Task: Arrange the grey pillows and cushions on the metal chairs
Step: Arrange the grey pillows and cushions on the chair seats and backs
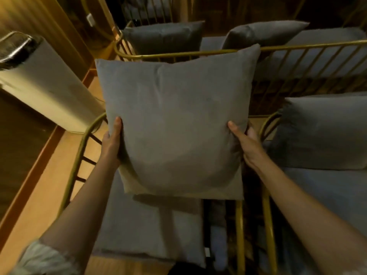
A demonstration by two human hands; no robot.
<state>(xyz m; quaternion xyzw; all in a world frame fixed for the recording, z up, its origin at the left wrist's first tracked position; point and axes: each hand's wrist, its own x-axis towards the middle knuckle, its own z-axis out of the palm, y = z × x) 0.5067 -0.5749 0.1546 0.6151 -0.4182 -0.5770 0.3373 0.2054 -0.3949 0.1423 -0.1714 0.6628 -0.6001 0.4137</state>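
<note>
Both hands, left hand (112,139) and right hand (246,144), grasp the grey pillow (174,120); seat it upright against the chair back (198,53).

Bare forearms – pale rolled sleeve (45,259) on left arm only.

Warm dim light, orange wooden floor (49,183), wood-panelled wall (29,14), pale upright appliance (45,84) at left.

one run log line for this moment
step: placing pillow | left hand: grips pillow left edge | right hand: grips right edge | pillow: upright, over seat cushion of near chair
</note>
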